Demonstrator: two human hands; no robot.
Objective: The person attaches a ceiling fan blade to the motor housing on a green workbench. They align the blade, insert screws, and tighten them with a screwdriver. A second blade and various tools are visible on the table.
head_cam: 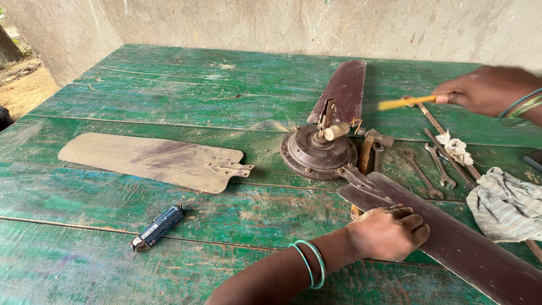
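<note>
While the left hand [389, 231] presses flat on a stiff, likely heavy fan blade [451, 237] at five o'clock of the motor [319, 149], the right hand [488, 90] grips a yellow-handled tool [406, 102].

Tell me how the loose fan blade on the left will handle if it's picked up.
The loose blade looks thin and flat, so it is probably light and may flex a little. Its dusty surface could be slippery. It lies flat on the table, so it shouldn't roll; the bracket end likely weighs more.
</note>
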